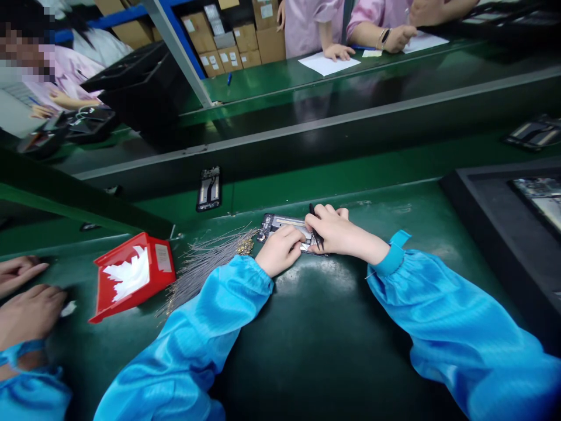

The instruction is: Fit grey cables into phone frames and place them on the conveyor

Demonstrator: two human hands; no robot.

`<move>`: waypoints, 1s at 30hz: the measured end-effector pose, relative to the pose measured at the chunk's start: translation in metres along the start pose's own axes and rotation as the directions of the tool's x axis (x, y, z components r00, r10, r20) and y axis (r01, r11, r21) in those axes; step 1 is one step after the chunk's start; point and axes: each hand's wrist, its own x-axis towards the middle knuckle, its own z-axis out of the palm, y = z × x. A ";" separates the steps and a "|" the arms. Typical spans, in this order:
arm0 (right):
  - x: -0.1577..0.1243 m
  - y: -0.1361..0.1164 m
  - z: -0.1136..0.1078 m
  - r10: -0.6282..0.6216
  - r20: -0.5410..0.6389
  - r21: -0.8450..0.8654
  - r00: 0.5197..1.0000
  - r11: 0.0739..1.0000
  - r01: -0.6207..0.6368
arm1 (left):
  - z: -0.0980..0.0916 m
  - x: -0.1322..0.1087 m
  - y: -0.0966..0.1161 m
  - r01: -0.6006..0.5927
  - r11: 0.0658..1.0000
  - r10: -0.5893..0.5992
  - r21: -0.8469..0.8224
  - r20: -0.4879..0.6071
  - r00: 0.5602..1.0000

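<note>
An opened phone body (277, 221) lies crosswise on the green bench, its grey inside facing up. My left hand (279, 250) rests over its near edge, the curled fingers closed on it. Over the phone's right end is my right hand (333, 230), closed round slim black tweezers (317, 237) that point down at the phone. A small white piece (304, 247) shows near the fingertips; what the fingertips touch is partly hidden. Left of my left hand lies a bundle of thin grey cables (205, 263) with gold-coloured ends.
A red bin (164, 266) holds white strips (129, 273). Another phone body (209, 188) lies beyond the bench edge. At right stands a black tray (486, 204) with a phone part. A co-worker's hands (30, 310) rest at far left; people in pink sit or stand opposite.
</note>
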 end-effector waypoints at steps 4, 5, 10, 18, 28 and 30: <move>0.003 -0.007 -0.004 0.048 0.040 -0.006 0.998 0.999 -0.048 | -0.001 0.000 -0.001 -0.011 1.000 0.011 -0.004 0.009 1.000; 0.004 -0.009 -0.005 0.068 0.058 -0.007 0.996 0.998 -0.068 | -0.001 0.000 -0.001 -0.018 1.000 0.018 -0.006 0.012 1.000; 0.009 -0.017 -0.009 0.120 0.119 -0.015 0.986 0.993 -0.119 | -0.004 -0.001 -0.003 -0.055 0.998 0.056 -0.029 0.031 0.998; 0.008 -0.010 -0.009 0.107 0.134 0.020 0.985 0.994 -0.111 | -0.008 -0.002 -0.003 -0.078 0.996 0.083 -0.043 0.125 0.989; 0.006 -0.012 -0.007 0.118 0.092 0.035 0.989 0.992 -0.122 | -0.006 -0.005 -0.004 -0.098 0.994 0.103 -0.056 0.092 0.990; 0.007 -0.003 -0.006 0.078 0.074 0.092 0.994 0.992 -0.085 | -0.005 -0.006 -0.005 -0.101 0.993 0.104 -0.058 0.066 0.992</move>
